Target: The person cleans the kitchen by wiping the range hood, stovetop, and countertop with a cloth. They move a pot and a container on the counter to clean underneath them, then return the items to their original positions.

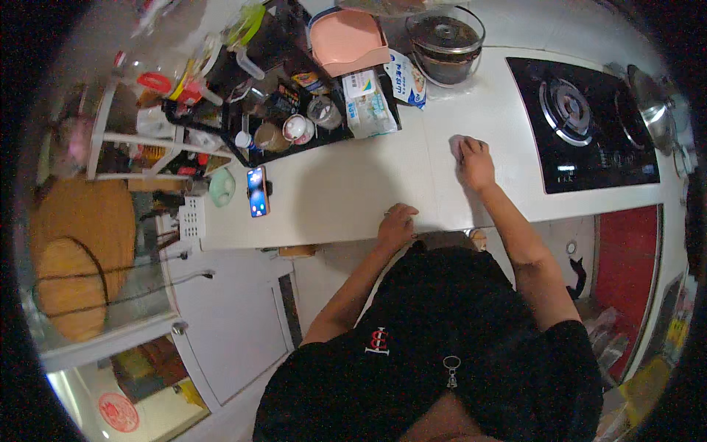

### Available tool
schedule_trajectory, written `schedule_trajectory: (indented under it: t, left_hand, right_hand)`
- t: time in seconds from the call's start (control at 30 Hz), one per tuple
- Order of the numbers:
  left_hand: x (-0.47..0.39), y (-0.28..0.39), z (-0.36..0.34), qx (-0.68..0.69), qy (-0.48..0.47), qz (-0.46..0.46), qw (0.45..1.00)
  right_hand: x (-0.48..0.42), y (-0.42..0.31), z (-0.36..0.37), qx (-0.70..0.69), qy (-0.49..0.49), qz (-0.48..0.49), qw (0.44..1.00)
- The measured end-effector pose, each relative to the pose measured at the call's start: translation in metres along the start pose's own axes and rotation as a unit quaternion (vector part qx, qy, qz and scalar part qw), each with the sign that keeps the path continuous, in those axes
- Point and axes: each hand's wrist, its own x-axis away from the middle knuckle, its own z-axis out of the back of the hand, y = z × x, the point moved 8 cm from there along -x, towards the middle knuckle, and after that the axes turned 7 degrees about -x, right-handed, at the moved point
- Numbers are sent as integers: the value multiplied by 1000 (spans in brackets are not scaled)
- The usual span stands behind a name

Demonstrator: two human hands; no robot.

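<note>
My left hand (396, 225) rests at the front edge of the white countertop (348, 182), its fingers bent. My right hand (476, 160) is farther forward on the counter, left of the black gas hob (585, 127), with curled fingers. I see nothing held in the left hand; whether something small lies under the right fingers cannot be told. A lit phone (257, 192) stands or lies at the left, beside a pale green dish (222, 187). Beyond the hands are a plastic food packet (371, 110) and a blue and white packet (406, 80).
A black rack (243, 152) at the back left holds jars and bottles. Behind the packets sits a pink plastic bin (349, 41). A lidded glass pot (446, 50) stands at the back, and a metal pan (654, 110) lies at the hob's right.
</note>
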Motion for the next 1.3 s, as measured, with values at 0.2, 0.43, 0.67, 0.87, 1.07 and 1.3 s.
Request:
schedule_trajectory:
  t: [0.2,0.43,0.67,0.87,1.07,1.3]
  left_hand:
    - [-12,-12,24,60,-45,27,997]
    - [-45,16,21,125,-58,14,990]
    - [-60,33,9,144,-49,-18,988]
    - [-51,29,45,90,81,5,993]
    - [-88,86,4,-104,-35,-114,988]
    - [-156,71,-59,-283,-95,-156,941]
  right_hand:
    - [66,-70,-26,-75,-68,181,978]
    - [25,5,18,21,69,-64,995]
    - [60,-54,-33,-16,-82,53,995]
    - [78,-2,-71,-580,-200,-276,740]
    - [40,7,33,-97,12,-74,992]
    - [114,123,68,105,-35,-190,976]
